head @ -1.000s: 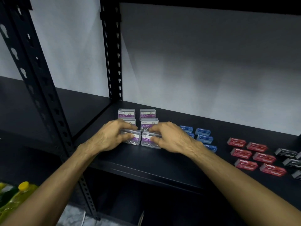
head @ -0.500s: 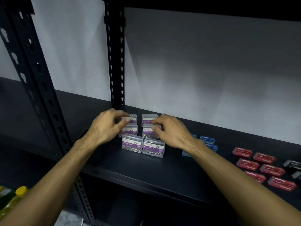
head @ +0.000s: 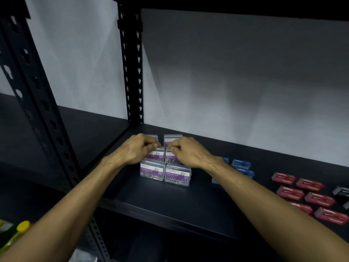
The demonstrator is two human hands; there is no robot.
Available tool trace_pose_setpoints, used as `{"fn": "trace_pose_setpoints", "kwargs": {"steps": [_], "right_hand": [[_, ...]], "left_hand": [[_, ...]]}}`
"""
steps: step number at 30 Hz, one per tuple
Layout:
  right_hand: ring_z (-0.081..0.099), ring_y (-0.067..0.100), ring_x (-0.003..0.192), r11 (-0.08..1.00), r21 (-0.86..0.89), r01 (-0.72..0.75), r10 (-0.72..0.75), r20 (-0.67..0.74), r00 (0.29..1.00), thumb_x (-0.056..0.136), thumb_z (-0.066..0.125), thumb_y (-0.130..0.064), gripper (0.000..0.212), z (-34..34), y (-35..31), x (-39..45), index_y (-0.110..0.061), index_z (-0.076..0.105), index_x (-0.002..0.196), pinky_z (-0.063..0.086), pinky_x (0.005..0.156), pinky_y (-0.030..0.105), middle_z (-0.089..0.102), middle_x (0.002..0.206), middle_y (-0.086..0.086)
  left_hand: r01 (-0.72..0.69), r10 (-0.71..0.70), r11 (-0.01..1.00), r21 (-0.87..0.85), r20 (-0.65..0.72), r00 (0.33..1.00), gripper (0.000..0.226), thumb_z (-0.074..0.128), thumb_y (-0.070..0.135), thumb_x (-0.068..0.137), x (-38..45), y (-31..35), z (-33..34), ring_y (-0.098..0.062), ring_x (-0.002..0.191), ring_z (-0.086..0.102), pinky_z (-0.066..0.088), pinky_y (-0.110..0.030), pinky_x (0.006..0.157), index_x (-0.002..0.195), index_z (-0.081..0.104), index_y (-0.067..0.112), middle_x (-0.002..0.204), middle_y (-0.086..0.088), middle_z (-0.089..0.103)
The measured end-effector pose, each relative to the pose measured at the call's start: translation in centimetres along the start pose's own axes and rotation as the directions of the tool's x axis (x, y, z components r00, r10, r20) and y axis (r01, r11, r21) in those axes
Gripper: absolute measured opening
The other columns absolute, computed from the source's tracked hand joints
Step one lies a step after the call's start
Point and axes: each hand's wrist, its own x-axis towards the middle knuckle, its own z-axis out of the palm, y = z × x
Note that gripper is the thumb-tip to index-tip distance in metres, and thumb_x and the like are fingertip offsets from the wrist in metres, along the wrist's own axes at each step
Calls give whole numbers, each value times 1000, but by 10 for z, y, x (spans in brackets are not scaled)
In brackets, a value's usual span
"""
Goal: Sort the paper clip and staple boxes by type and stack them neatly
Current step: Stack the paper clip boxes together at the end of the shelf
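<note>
**Readable print: the paper clip boxes only**

I can read "KREATI" and "PAPER CLIP" on the near left clear box [head: 151, 170] and again on the near right clear box [head: 177, 175], both on purple-and-white labels. On the box behind the right one [head: 171, 156] I make out "PAPER CLIP" partly. The far right box [head: 172, 139] shows "KREATI". Print on the blue boxes [head: 241, 164] and red boxes [head: 283, 178] is too blurred for me.

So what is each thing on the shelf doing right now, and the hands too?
left hand: fingers curled on a middle paper clip box
right hand: fingers curled on the box beside it
front paper clip boxes: side by side, lids shut, untouched
blue boxes: lying flat, unstacked
red boxes: flat, in rows
shelf: holding them all
</note>
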Motion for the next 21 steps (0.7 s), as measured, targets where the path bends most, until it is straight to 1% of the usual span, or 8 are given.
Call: {"fn": "trace_pose_setpoints", "kwargs": {"steps": [2,6,8,9,11,13,17,21], "right_hand": [[67,11,81,1000,6,-3,3,8,1000,104,44,-25,32,-1,2,-3,-15,66,125,50,73,27,72,105,-2],[54,-2,54,1000,19,-14,14,-2,1000,104,45,-25,30,-3,6,-11,-17,67,124,39,53,17,60,69,-16],[63,2,72,1000,26,-15,15,2,1000,104,46,-27,30,-2,8,-16,-19,67,123,51,67,25,71,86,-10],[66,8,83,999,29,-16,16,6,1000,103,46,-28,31,-2,8,-19,-19,67,124,54,78,30,73,99,-6],[68,13,94,999,43,-21,20,19,1000,103,46,-28,30,-2,8,-22,-19,68,123,54,88,35,73,111,-1],[68,16,99,998,48,-26,24,39,999,103,47,-28,31,-2,7,-25,-18,66,125,54,92,37,72,117,0],[66,13,107,998,57,-29,26,58,998,104,47,-27,33,-4,4,-30,-16,63,130,51,93,29,65,130,-4],[66,12,105,998,51,-32,29,64,998,102,48,-34,35,-3,3,-31,-19,62,131,52,94,31,66,129,-3]], "left_hand": [[-11,11,1000,-15,32,999,26,50,29,101,1,2,1,-4,91,67,52,-21,76,115,71,26,104,11,72],[-55,56,998,-15,94,994,25,48,26,102,1,5,-2,-2,93,64,49,-19,75,116,70,27,105,12,70],[-73,75,997,-15,128,989,26,48,25,102,0,6,-3,-2,94,65,51,-22,78,116,70,28,105,12,70],[-75,77,997,-21,145,986,26,47,24,102,0,6,-4,-2,95,65,51,-23,80,116,70,28,106,13,70],[-76,82,996,-39,174,981,26,47,24,103,-2,7,-5,-3,97,65,53,-25,83,115,70,28,106,13,70],[-79,86,996,-42,194,977,26,48,25,103,-4,8,-6,-3,101,64,53,-26,87,115,70,29,108,14,69],[-83,83,996,-11,225,971,26,48,26,102,-10,11,-10,-2,108,60,49,-25,94,117,70,30,115,15,67],[-72,75,997,-23,233,970,26,48,27,102,-14,13,-11,-2,109,60,49,-28,98,118,69,32,117,15,66]]}}
